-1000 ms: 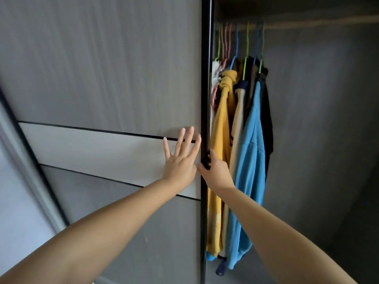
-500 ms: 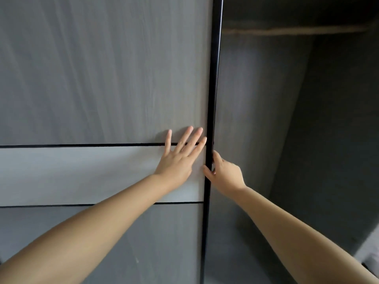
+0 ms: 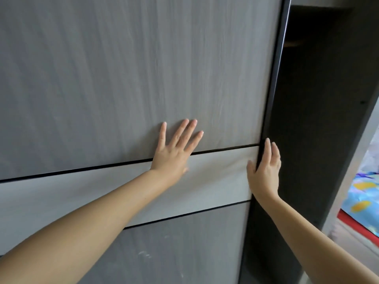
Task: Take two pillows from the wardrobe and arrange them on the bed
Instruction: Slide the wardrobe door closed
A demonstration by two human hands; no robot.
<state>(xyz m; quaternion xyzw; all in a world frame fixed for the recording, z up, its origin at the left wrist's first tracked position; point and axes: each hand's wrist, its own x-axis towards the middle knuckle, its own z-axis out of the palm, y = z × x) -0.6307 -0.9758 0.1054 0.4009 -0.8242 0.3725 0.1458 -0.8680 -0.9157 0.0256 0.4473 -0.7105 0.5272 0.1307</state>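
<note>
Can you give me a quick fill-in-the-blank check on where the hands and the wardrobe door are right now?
1. The left hand lies ____ on the door, fingers spread.
2. The right hand grips the door's dark ____.
3. The narrow opening beside the door looks ____ inside; no pillows show.
4. A pale ____ crosses the door under the left hand.

Missing words: flat; edge; dark; band
</note>
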